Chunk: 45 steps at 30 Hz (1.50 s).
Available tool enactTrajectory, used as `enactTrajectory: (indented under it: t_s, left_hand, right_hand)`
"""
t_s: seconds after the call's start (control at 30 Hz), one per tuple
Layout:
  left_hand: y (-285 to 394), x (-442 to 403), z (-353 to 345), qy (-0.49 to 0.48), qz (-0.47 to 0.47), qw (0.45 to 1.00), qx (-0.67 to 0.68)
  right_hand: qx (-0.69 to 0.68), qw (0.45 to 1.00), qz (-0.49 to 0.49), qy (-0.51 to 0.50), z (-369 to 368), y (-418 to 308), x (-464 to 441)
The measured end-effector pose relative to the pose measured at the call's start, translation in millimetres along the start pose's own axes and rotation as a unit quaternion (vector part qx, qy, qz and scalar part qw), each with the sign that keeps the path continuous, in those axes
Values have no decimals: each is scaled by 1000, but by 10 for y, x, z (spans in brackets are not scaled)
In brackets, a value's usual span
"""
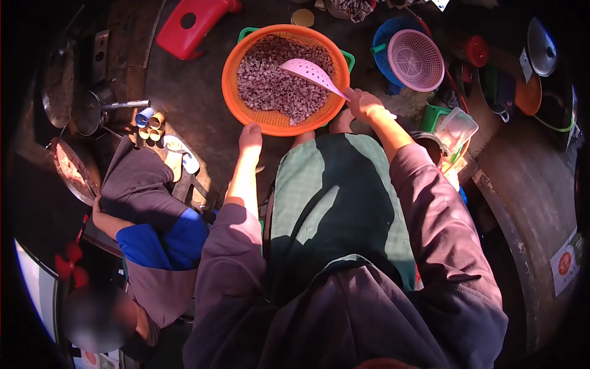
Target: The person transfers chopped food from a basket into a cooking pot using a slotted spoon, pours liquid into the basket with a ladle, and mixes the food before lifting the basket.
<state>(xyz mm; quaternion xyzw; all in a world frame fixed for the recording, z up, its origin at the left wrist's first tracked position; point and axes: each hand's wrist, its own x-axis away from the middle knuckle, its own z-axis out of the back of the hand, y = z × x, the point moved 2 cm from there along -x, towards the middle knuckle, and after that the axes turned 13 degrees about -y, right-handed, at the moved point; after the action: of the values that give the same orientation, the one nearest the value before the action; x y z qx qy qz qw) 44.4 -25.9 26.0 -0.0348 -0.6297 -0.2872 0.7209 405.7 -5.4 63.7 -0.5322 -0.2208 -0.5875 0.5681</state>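
Note:
An orange colander [232, 111] holds a heap of small purple-and-white chopped pieces [264, 74], perhaps shallots. My left hand [250, 138] grips its near rim, with the fingers partly hidden under the edge. My right hand [365, 106] is closed around the handle of a pink slotted ladle [312, 72]. The ladle's perforated bowl lies over the right part of the heap, tilted. Green handles [348, 60] of another container stick out behind and beside the colander. A green apron [332, 184] covers my lap.
To the left, a seated person [147, 234] has a hand on a wide pan [70, 166]. A red stool [195, 24] lies at the upper left. A pink basket [416, 60] rests on a blue one at the right. A saucepan [92, 114] and cups [150, 126] are at left.

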Motion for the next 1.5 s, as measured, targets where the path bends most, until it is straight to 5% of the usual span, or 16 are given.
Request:
enactTrajectory:
  t_s: [0.2,0.3,0.57,0.7,1.0,1.2,1.5]
  left_hand:
    - [216,-306,552,107,25,993,-51]
    - [433,-414,513,106,53,992,-29]
    - [672,-741,405,101,-55,992,51]
    - [515,-871,533,93,17,991,99]
    - [236,-635,409,143,-68,974,160]
    - [266,-6,323,171,-60,978,108]
    - [-240,219,-40,179,-31,952,246]
  right_hand:
    - [1,998,-2,-64,148,356,-781]
    - [-26,995,23,-91,31,479,-995]
    - [-109,992,-1,-69,275,348,-990]
    - [-77,995,-5,-58,328,289,-1002]
    - [-73,997,21,-1,361,299,-613]
    - [-76,997,26,18,487,206,-171]
    - [5,1000,3,-13,820,-30,-22]
